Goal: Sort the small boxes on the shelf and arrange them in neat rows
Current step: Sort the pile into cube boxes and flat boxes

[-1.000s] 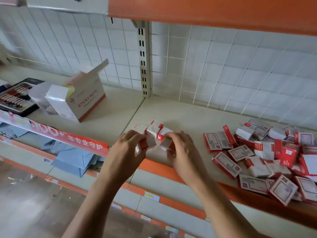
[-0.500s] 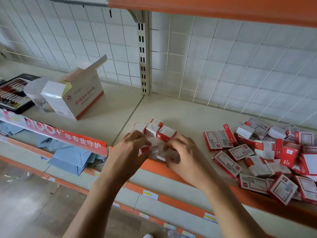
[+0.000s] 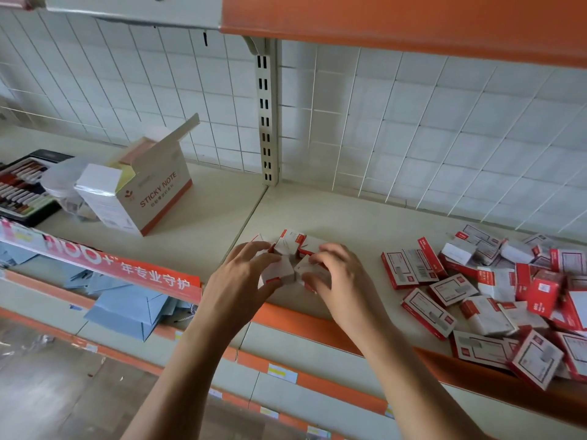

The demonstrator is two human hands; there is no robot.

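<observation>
Several small red-and-white boxes (image 3: 290,244) stand grouped at the shelf's front left, near the seam between two shelf boards. My left hand (image 3: 241,281) pinches one small box (image 3: 277,272) with thumb and fingers at the group's near edge. My right hand (image 3: 338,281) grips a neighbouring small box (image 3: 306,266), fingers curled over it. The two held boxes touch each other. A loose heap of the same red-and-white boxes (image 3: 495,290) lies jumbled on the shelf (image 3: 349,217) to the right.
An open "STICKY NOTE" carton (image 3: 152,192) stands on the left shelf board, with a clear tub and a tray of pens (image 3: 19,185) beyond it. A wire grid backs the shelf. An orange shelf (image 3: 397,23) hangs overhead. Blue folded packs (image 3: 127,309) lie on the lower shelf.
Both hands lowered the boxes they held onto the shelf and pushed them in against the standing group. The heap on the right has not moved.
</observation>
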